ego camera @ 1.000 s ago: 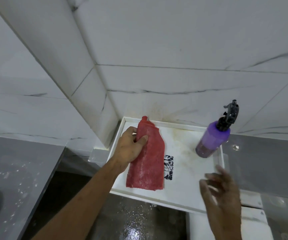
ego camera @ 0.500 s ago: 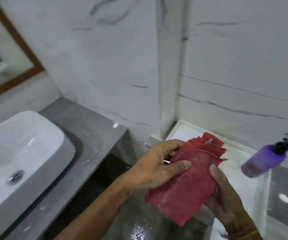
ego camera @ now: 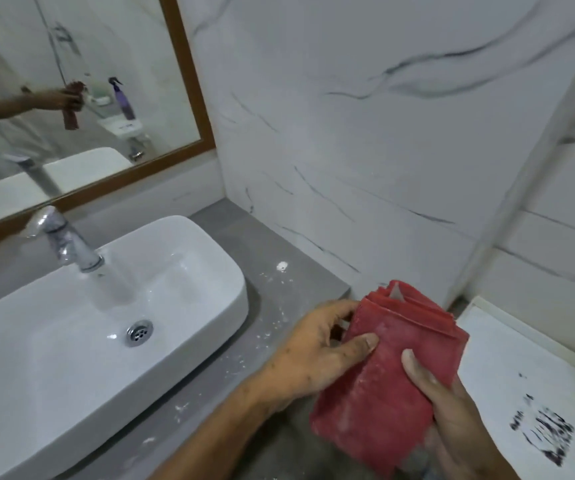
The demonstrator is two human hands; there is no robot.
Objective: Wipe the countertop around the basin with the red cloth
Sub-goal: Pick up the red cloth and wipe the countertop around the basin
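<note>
Both hands, left hand (ego camera: 317, 355) and right hand (ego camera: 452, 420), were closed in a grip on the folded red cloth (ego camera: 386, 382), held off the bench's (ego camera: 272, 258) right end; it looked soft, light, limp, best pinched across its folded layers.

Folded red cloth (ego camera: 393, 368) in midair beside speckled grey countertop (ego camera: 265, 271), white basin (ego camera: 189, 285).

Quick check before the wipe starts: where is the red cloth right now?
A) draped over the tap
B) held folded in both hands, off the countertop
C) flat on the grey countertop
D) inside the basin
B: the left hand and right hand both grip the folded red cloth in the air, to the right of the countertop, not touching it.
</note>
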